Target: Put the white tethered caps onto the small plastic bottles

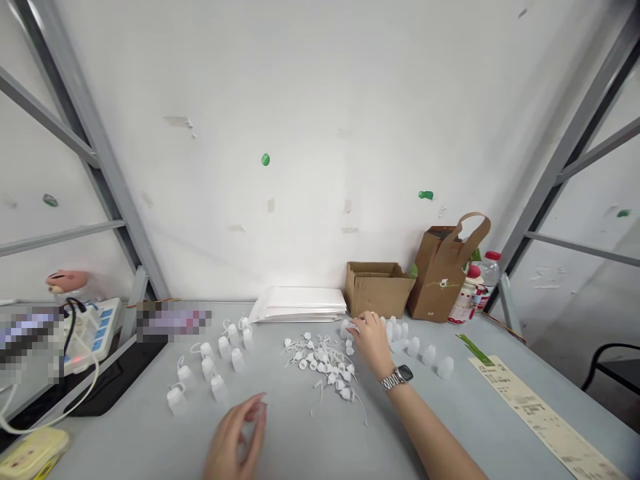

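Observation:
My left hand (236, 437) is low over the near part of the table, fingers curled and the thumb and finger tips close together. Whether anything small sits between those tips I cannot make out. My right hand (371, 337), with a watch at the wrist, reaches to the back, its fingertips at a small frosted white plastic cup-like piece (345, 328). Between the hands lies a pile of small white caps with strings (325, 360). Several frosted pieces with cord loops (218, 387) stand at the left. Similar pieces without loops (445, 367) form a line at the right.
Behind the pile lie white padded envelopes (300, 305), an open cardboard box (377, 290) and a brown paper bag (440, 283). Bottles (463, 300) stand at the right, near a long paper strip (540, 413). A power strip (97, 333) with cables is at the left.

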